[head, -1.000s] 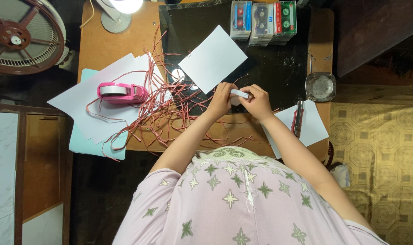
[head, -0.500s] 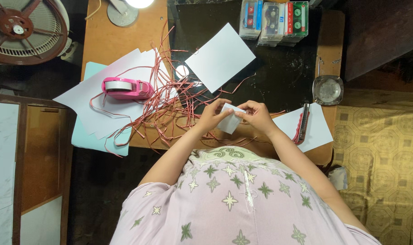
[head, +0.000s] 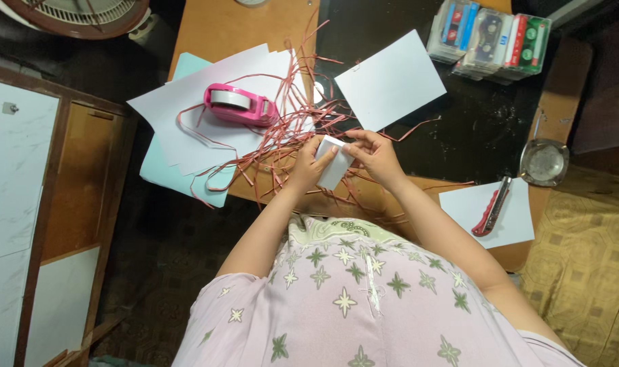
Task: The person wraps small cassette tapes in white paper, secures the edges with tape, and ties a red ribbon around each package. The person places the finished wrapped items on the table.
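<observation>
pink tape dispenser [head: 241, 105], reddish strips [head: 292, 129], white folded paper [head: 331, 163], pale blue sheet [head: 166, 173], red-handled cutter [head: 491, 206], brown counter [head: 245, 30], lilac star-patterned top [head: 350, 299].

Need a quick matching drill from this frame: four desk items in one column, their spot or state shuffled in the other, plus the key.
Items:
1. folded white paper
2. pink tape dispenser
3. red utility knife
4. cassette tapes

Places:
A. lying on a white sheet at the desk's right edge
B. stacked at the far end of the dark mat
C. held between the left hand and right hand
D. on the pile of white sheets, beside red strips

Pairs: 1-C, 2-D, 3-A, 4-B
</observation>
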